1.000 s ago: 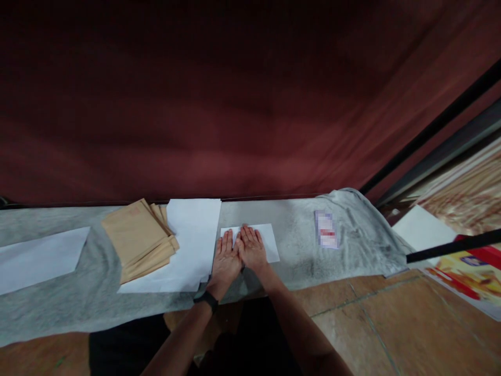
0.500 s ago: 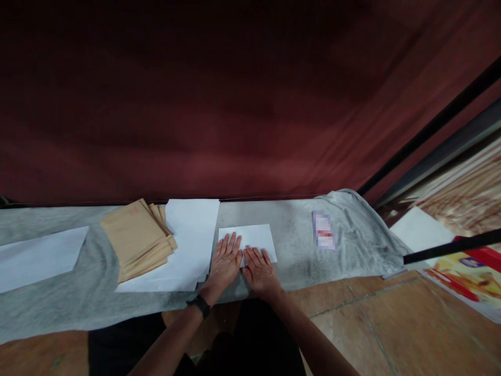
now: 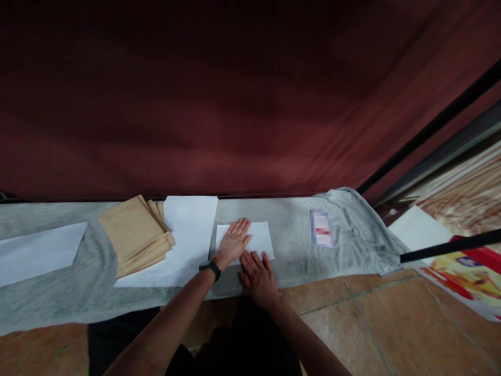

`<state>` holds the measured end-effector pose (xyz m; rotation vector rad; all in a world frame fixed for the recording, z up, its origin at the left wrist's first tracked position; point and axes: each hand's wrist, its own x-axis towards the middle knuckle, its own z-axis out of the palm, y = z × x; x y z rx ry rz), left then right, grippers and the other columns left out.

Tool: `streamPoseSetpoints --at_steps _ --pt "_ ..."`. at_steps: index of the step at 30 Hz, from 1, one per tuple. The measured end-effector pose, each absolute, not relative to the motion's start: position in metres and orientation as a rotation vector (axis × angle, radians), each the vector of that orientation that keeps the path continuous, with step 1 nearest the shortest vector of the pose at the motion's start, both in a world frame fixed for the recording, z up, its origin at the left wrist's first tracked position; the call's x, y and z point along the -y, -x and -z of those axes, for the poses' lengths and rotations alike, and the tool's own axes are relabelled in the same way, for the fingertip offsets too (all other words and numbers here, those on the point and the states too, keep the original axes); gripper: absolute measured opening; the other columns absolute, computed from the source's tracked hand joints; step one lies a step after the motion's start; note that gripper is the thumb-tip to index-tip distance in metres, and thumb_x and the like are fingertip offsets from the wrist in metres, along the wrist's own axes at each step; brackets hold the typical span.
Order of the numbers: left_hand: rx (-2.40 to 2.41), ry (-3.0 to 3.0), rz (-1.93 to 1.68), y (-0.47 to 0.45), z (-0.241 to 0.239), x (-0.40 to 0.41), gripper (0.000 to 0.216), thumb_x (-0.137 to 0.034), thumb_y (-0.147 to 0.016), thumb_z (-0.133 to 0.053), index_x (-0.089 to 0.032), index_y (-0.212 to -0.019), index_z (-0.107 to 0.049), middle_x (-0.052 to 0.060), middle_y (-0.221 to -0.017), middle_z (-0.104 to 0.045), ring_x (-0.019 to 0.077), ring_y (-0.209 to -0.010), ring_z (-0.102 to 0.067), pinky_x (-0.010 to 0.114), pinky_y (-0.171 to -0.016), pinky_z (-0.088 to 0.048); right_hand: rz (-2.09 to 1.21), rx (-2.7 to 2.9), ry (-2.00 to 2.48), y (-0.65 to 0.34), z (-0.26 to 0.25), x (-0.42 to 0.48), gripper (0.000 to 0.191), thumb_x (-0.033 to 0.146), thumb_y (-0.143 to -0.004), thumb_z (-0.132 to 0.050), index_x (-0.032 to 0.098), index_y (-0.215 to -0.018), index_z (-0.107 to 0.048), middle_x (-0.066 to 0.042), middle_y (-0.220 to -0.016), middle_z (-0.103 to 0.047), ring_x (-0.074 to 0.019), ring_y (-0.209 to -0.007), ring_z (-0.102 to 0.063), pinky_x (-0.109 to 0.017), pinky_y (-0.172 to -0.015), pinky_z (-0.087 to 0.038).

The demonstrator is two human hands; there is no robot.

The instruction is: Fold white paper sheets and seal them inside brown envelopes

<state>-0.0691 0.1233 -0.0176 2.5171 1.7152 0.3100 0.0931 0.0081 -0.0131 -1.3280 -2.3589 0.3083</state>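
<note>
A small white sheet of paper [image 3: 261, 237], perhaps folded, lies flat on the grey cloth in front of me. My left hand [image 3: 235, 241] rests palm down across its left half, fingers stretched out toward the far edge. My right hand [image 3: 259, 277] lies at the sheet's near edge, fingertips on the paper and the palm nearer to me. Its fingers are extended and a little apart. Neither hand grips anything. Just left of the sheet are larger white papers [image 3: 191, 224], partly covered by a stack of brown envelopes [image 3: 133, 230].
A grey cloth [image 3: 289, 224] covers the long narrow surface. Another white sheet [image 3: 39, 253] lies at far left, and a blurred pinkish slip [image 3: 322, 228] to the right. A dark red curtain [image 3: 250, 130] hangs behind. Black bars [image 3: 450, 246] and a colourful package [image 3: 469, 277] are at right.
My left hand has slid forward and right over the paper, toward its far edge. My right hand has drawn slightly back toward me.
</note>
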Motion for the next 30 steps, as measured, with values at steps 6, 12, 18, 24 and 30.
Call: streamPoseSetpoints --at_steps 6,12,18,24,30 --pt "-1.569 -2.647 -0.409 0.08 0.025 -0.076 0.053 -0.032 -0.103 -0.031 -0.016 -0.153 -0.04 0.01 -0.16 -0.04 0.0214 -0.151 -0.031 0.046 -0.125 -0.024 -0.445 2.187 1.24 -0.107 0.02 -0.009 0.042 0.018 -0.102 -0.039 0.024 -0.139 -0.058 -0.006 -0.139 -0.064 -0.018 -0.132 -0.056 -0.046 -0.121 -0.031" --pt "-1.407 -2.745 -0.436 0.086 0.028 -0.017 0.05 -0.03 -0.102 -0.039 -0.018 -0.15 -0.043 0.008 -0.157 -0.045 0.0234 -0.151 -0.031 0.047 -0.124 -0.026 -0.467 2.021 1.314 -0.095 0.024 -0.031 0.042 0.024 -0.104 -0.035 0.02 -0.138 -0.059 -0.011 -0.138 -0.064 -0.0199 -0.13 -0.057 -0.041 -0.112 -0.043" --pt "-1.438 -2.721 -0.47 0.082 0.019 0.001 0.043 -0.031 -0.103 -0.039 -0.018 -0.14 -0.055 0.008 -0.145 -0.059 0.0223 -0.141 -0.046 0.047 -0.123 -0.029 -0.315 2.396 1.285 -0.055 0.018 -0.073 0.041 0.029 -0.105 -0.04 0.017 -0.142 -0.055 -0.01 -0.151 -0.052 -0.0221 -0.143 -0.044 -0.045 -0.12 -0.031" --pt "-1.452 -2.706 -0.395 0.083 0.021 0.003 0.048 -0.036 -0.104 -0.033 -0.016 -0.144 -0.051 0.011 -0.149 -0.055 0.0217 -0.144 -0.043 0.046 -0.123 -0.029 -0.273 2.409 1.48 -0.053 0.017 -0.106 0.048 0.032 -0.105 -0.039 0.02 -0.152 -0.044 -0.008 -0.157 -0.045 -0.0201 -0.145 -0.041 -0.042 -0.123 -0.024" --pt "-1.429 -2.713 -0.408 0.085 0.026 0.005 0.054 -0.041 -0.104 -0.032 -0.015 -0.15 -0.044 0.011 -0.153 -0.05 0.0219 -0.146 -0.041 0.045 -0.123 -0.029 -0.256 2.454 1.494 -0.066 0.014 -0.101 0.049 0.036 -0.106 -0.037 0.02 -0.153 -0.042 -0.007 -0.159 -0.04 -0.0222 -0.148 -0.037 -0.045 -0.124 -0.021"
